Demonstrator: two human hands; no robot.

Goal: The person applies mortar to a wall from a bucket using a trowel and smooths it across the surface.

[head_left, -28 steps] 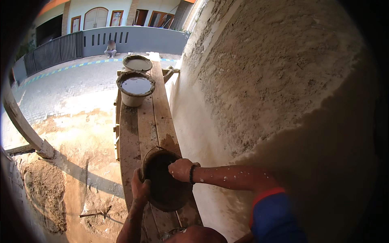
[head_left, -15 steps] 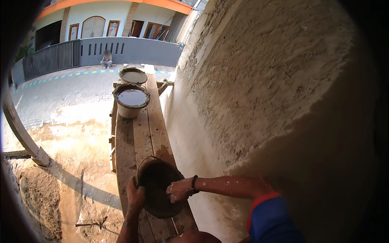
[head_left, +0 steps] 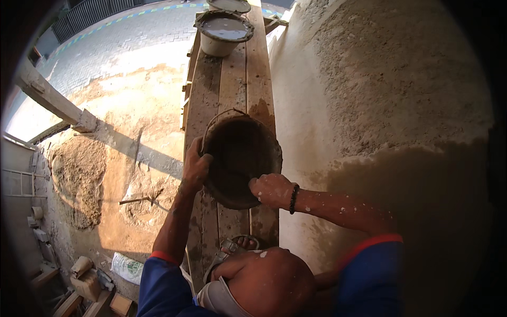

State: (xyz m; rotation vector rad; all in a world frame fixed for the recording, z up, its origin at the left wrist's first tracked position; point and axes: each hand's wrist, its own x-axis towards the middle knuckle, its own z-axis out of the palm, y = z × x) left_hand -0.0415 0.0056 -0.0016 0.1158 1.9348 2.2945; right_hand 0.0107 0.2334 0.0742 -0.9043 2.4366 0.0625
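Observation:
A dark bucket (head_left: 234, 149) with grey mixture inside and a wire handle rests on the plank platform (head_left: 202, 93) below me. My left hand (head_left: 197, 166) is closed on its left rim. My right hand (head_left: 270, 190), with a dark bead bracelet at the wrist, is curled low inside the bucket's right side; its fingertips and whatever they hold are hidden. Farther along the planks stand a bucket of milky liquid (head_left: 218, 45) and another mud-rimmed bucket (head_left: 228, 5) behind it. My bent knee (head_left: 274, 274) and a sandalled foot show at the bottom.
A rough plastered wall (head_left: 385, 95) rises right of the planks. Below on the left are a sand pile (head_left: 76, 177), a tool handle (head_left: 134, 200), a leaning timber (head_left: 55, 100), a white sack (head_left: 127, 267), containers and offcuts (head_left: 84, 283). A paved street (head_left: 148, 39) and gate lie beyond.
The view has tipped downward, so the far buckets sit higher and my knee and the ground clutter show. My right hand has moved lower in the bucket; my left stays on its rim.

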